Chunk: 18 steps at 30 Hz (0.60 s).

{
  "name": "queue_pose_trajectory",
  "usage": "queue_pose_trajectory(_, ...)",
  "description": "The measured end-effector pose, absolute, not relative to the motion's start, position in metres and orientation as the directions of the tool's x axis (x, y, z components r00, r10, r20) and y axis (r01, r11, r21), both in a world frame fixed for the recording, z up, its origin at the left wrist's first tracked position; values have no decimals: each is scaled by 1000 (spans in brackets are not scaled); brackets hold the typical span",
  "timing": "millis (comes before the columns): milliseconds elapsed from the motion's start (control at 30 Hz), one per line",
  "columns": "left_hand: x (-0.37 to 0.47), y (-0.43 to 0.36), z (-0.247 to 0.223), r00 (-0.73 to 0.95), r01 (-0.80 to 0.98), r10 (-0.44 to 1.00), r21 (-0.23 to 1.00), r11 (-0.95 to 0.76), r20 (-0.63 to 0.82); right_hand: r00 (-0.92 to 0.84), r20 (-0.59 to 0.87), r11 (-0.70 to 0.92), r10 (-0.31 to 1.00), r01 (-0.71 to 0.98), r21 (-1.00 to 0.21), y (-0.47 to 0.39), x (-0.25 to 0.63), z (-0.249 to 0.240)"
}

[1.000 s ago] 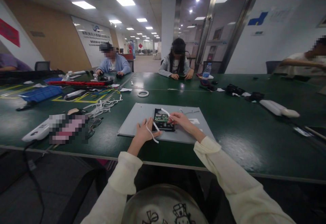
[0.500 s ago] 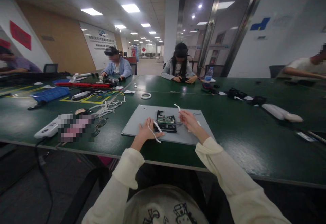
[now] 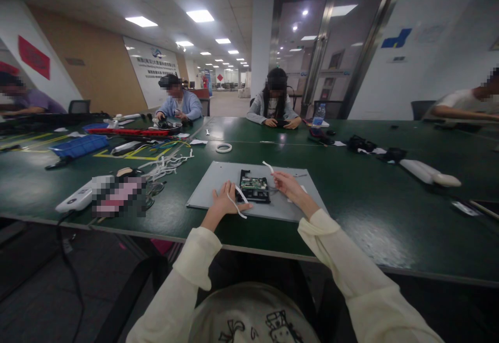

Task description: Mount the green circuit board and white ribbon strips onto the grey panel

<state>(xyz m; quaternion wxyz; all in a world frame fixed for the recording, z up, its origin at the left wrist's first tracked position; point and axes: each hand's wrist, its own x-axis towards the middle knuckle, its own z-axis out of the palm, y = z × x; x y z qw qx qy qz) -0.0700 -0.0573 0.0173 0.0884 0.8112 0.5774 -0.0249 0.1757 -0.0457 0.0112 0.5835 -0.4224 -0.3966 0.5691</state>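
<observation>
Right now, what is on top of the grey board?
A black frame with a green circuit board, the left hand at its left side, and something white, partly hidden by the right hand. What these cover cannot be seen.

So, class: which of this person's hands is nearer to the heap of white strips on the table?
Left. The left hand is on the grey board, to the right of the heap; the right hand is farther right, past the circuit board.
</observation>
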Motion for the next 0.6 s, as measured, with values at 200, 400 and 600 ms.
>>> queue_pose_trajectory(200, -70, -59, 19, 324, 943, 935, 128, -308, -141, 18, -19, -13, 1000, -316, -949, -39, 179, 4)
queue_pose_trajectory(400, -70, -59, 20, 333, 941, 929, 127, -315, -162, -17, -5, -10, 1000, -294, -956, -40, 179, 4)
queue_pose_trajectory(600, -71, -56, 18, 330, 941, 933, 131, -313, -144, -33, -5, -14, 999, -266, -964, -41, 176, 5)
